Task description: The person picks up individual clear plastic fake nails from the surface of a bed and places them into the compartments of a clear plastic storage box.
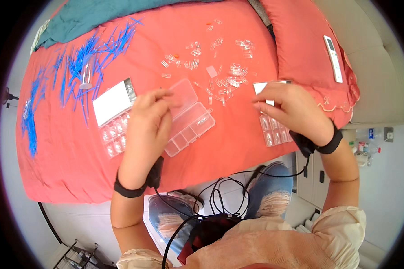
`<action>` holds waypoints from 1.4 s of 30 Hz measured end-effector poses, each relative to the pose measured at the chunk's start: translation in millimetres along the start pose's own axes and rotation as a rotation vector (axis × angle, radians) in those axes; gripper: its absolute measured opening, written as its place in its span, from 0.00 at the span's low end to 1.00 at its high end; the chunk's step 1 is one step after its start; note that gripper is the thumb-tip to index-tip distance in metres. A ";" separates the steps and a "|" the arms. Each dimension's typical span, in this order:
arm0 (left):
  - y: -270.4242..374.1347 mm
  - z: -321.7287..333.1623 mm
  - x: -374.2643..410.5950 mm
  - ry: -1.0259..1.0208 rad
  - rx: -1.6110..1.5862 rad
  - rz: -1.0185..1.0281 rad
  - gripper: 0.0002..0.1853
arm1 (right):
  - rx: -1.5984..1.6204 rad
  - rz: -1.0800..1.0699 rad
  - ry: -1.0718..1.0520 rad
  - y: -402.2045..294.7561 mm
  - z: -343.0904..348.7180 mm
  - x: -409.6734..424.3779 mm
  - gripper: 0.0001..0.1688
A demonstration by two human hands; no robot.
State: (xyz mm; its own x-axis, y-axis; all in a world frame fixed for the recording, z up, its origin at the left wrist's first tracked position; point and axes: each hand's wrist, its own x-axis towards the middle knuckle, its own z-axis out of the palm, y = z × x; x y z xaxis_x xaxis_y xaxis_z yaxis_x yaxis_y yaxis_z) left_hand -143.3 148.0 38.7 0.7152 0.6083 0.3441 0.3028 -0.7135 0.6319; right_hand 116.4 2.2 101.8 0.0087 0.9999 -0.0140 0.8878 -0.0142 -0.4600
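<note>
My left hand hovers with bent fingers over the left side of an opened clear plastic compartment box, partly hiding a compartment tray of clear pieces. One compartment of the opened box holds small clear pieces. Above a second compartment tray and its white card, my right hand has thumb and fingertips curled close together; whether something small is between them cannot be told. Many clear plastic pieces, perhaps false nail tips, lie scattered beyond the hands. Another white card adjoins the left tray.
Blue thin sticks lie spread at the left around a clear tube. A teal cloth covers the far left of the red bedspread. A white remote control rests on the red pillow. Black cables hang below the bed edge.
</note>
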 end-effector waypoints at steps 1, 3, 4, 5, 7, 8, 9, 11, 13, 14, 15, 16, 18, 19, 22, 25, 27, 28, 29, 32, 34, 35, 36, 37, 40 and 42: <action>-1.1 -1.3 -4.7 -0.031 -0.012 0.000 0.12 | 0.045 0.065 0.001 -2.0 -2.8 -2.8 0.12; 0.2 -7.4 -16.4 -0.074 -0.041 -0.027 0.11 | 0.131 0.200 -0.004 -6.4 -6.1 -5.8 0.12; 4.1 -13.3 -22.6 -0.088 -0.057 -0.052 0.11 | 0.116 0.237 -0.015 -8.5 -11.0 -4.3 0.12; 6.5 -19.6 -31.2 -0.102 -0.073 -0.079 0.11 | 0.160 0.293 0.016 -12.7 -12.3 -5.5 0.12; 8.1 -31.8 -52.2 -0.117 -0.126 -0.167 0.12 | 0.240 0.401 0.081 -21.1 -14.3 -9.3 0.12; 10.0 -41.6 -62.4 -0.114 -0.138 -0.205 0.12 | 0.269 0.393 0.107 -25.2 -14.9 -9.3 0.13; 13.4 -52.2 -73.2 -0.099 -0.150 -0.239 0.12 | 0.291 0.457 0.105 -31.0 -14.5 -11.8 0.13; 20.9 -78.1 -93.3 -0.102 -0.180 -0.308 0.12 | 0.343 0.600 0.097 -47.7 -16.7 -17.4 0.14; 27.9 -100.8 -113.1 -0.079 -0.241 -0.398 0.12 | 0.331 0.675 0.126 -72.4 -28.9 -21.5 0.14; 32.9 -111.0 -122.9 -0.070 -0.277 -0.490 0.11 | 0.325 0.696 0.166 -78.3 -26.9 -28.7 0.14; 37.1 -121.5 -128.1 -0.068 -0.323 -0.529 0.11 | 0.319 0.710 0.210 -83.1 -28.3 -33.5 0.14; 39.6 -133.2 -136.1 -0.065 -0.360 -0.576 0.11 | 0.296 0.696 0.206 -89.7 -27.4 -33.3 0.14; 45.4 -151.3 -148.0 -0.038 -0.385 -0.601 0.10 | 0.247 0.664 0.197 -99.0 -26.2 -25.1 0.13; 47.6 -157.6 -149.6 -0.061 -0.389 -0.621 0.10 | 0.172 0.610 0.208 -96.6 -21.9 -20.5 0.12; 51.7 -168.9 -148.4 -0.118 -0.400 -0.686 0.09 | -0.007 0.476 0.213 -83.9 -9.6 7.2 0.12; 49.3 -167.5 -141.5 -0.163 -0.363 -0.780 0.09 | -0.080 0.412 0.160 -63.2 -0.8 46.6 0.13; 45.8 -159.1 -136.4 -0.141 -0.374 -0.772 0.09 | -0.094 0.371 0.102 -41.2 10.0 71.8 0.14; 45.8 -155.4 -129.0 -0.134 -0.370 -0.769 0.09 | -0.119 0.325 0.076 -28.2 16.2 82.8 0.15; 46.4 -150.0 -122.8 -0.127 -0.365 -0.766 0.09 | -0.143 0.276 0.051 -15.5 22.4 93.3 0.16; 50.5 -130.9 -104.6 -0.146 -0.387 -0.817 0.10 | -0.203 0.163 -0.106 7.1 41.9 130.5 0.18; 56.8 -116.9 -95.6 -0.171 -0.408 -0.872 0.10 | -0.222 0.081 -0.177 17.9 54.2 145.4 0.20; 58.2 -107.7 -91.1 -0.176 -0.432 -0.903 0.10 | -0.220 0.098 -0.233 23.2 58.1 147.2 0.20; 60.3 -99.3 -88.0 -0.183 -0.449 -0.946 0.10 | -0.208 0.111 -0.297 23.5 59.1 153.0 0.20; 60.7 -90.6 -86.9 -0.167 -0.422 -0.945 0.09 | -0.201 0.114 -0.348 21.9 60.0 161.7 0.20; 59.4 -64.4 -84.7 -0.159 -0.436 -0.995 0.09 | -0.198 0.026 -0.382 33.0 64.4 168.9 0.18; 60.3 -52.6 -82.1 -0.150 -0.461 -1.066 0.09 | -0.210 -0.013 -0.393 38.0 69.8 172.4 0.16</action>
State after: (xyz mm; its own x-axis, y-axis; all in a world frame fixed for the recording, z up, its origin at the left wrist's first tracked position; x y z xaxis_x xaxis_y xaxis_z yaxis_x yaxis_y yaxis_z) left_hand -216.9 73.3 85.0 0.3137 0.7537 -0.5775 0.5589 0.3452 0.7540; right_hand 119.5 173.4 20.0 -0.1427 0.9202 -0.3644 0.9612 0.0411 -0.2727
